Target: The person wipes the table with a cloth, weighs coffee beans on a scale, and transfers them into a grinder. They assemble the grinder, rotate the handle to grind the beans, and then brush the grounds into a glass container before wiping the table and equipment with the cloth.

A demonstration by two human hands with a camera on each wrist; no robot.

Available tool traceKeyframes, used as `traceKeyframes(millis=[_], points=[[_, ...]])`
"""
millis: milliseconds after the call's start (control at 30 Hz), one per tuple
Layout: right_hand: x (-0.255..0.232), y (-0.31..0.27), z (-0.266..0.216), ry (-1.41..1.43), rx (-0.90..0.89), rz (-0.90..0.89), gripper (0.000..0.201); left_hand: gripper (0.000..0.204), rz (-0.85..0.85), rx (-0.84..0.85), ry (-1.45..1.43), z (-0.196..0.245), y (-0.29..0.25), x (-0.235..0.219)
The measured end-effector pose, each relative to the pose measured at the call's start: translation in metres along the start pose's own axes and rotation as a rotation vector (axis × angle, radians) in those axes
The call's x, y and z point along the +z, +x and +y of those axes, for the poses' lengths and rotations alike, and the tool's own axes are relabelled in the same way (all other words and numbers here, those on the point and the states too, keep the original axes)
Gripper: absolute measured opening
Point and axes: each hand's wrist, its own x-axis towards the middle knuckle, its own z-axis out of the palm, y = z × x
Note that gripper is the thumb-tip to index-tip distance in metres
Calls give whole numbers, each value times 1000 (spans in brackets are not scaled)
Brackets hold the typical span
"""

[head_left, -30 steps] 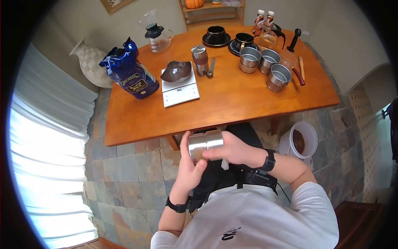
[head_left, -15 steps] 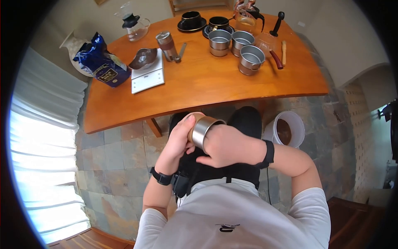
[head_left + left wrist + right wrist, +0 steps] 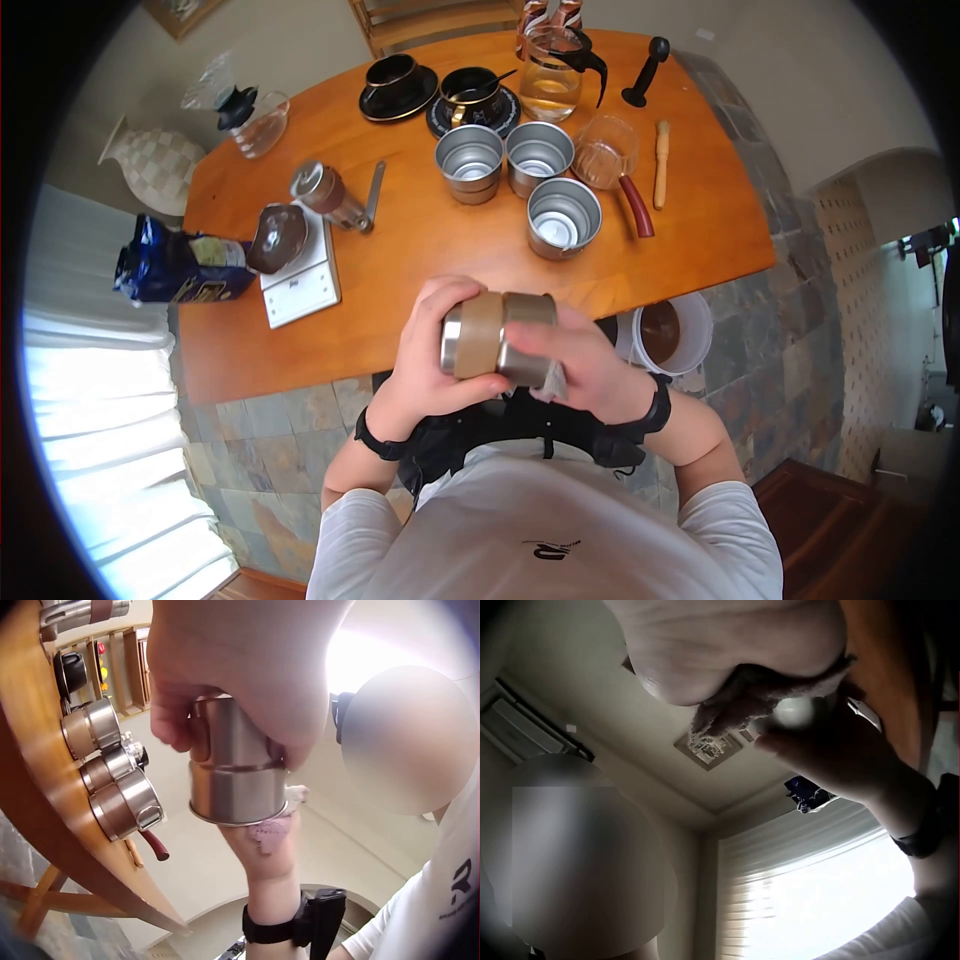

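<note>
My left hand (image 3: 425, 350) grips a metal cup (image 3: 483, 335) with a tan band, tipped on its side so that its mouth points at my right hand (image 3: 600, 375). The left fingers curl over the banded base end. A crumpled pale cloth (image 3: 553, 380) is bunched in the right hand and hangs out by the cup's rim. The right thumb lies along the outside of the cup, while the other right fingers are hidden behind the rim. In the left wrist view, the cloth (image 3: 270, 832) looks pinkish beside the cup's open end.
Three similar cups, one a front cup (image 3: 563, 220), stand on the table (image 3: 420, 260). Nearby are a glass pot with a red handle (image 3: 637, 205) and a brush (image 3: 661, 165). A grinder (image 3: 330, 195), scale (image 3: 305, 290) and blue bag (image 3: 180, 265) stand left. A bucket (image 3: 690, 335) is on the floor.
The cup has turned, and its banded side now faces the head camera. The right hand has drawn back from over the cup's mouth, thumb now along its outside. The head view has shifted.
</note>
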Motion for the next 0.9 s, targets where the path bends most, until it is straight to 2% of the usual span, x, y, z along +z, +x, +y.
traceKeyframes(millis=[67, 100, 133, 200, 233, 267, 333, 367, 467, 500, 533, 600, 633, 667, 733, 767, 800, 867, 900], points=[[-2, 9, 0, -394, -54, 63, 38, 87, 33, -209, -250, -7, 4, -4], [6, 19, 2, -560, -209, 2, 40, 83, 85, -431, -455, 6, 11, -3], [14, 19, -2, -689, -158, 6, 41, 83, 83, -426, -477, 6, 17, -5], [11, 36, -2, -1187, -600, -106, 43, 79, 111, -614, -694, 4, 19, -10], [10, 36, -4, -1395, -586, -116, 42, 75, 127, -639, -723, 5, 23, -9], [6, 34, -4, -1407, -581, -128, 42, 75, 141, -629, -727, 2, 24, -13], [1, 29, -2, -1829, -520, -254, 32, 73, -46, -859, -764, 0, 25, -25], [-2, 31, -6, -1880, -647, -310, 24, 71, -103, -917, -791, 3, 28, -28], [-20, 34, -1, -1917, -700, -310, 20, 70, -33, -1046, -779, 6, 25, -27], [-18, 33, -5, -1875, -788, -249, 21, 73, -54, -1023, -720, 12, 27, -30], [-13, 31, -10, -1873, -798, -264, 21, 73, -41, -1018, -712, 18, 27, -20], [1, 29, -21, -867, -249, -37, 22, 77, 287, -421, -339, 26, 27, 12], [-3, 40, -14, -488, -226, 8, 24, 79, 335, -362, -272, 24, 23, 15], [-5, 43, -11, -483, -217, -17, 24, 79, 350, -367, -251, 19, 17, 17], [-3, 46, -9, -375, -64, -15, 24, 77, 418, -251, -218, 5, 10, 17], [6, 46, -3, -596, -290, -79, 23, 61, 432, -309, -168, 1, 10, 14], [7, 46, -1, -591, -276, -85, 23, 61, 441, -322, -163, 4, 12, 3], [5, 43, 0, -1866, -677, -370, 22, 44, 113, -911, -927, 15, 17, -26], [-6, 48, 13, -1868, -671, -433, 21, 37, 90, -1042, -959, 10, 12, -26]])
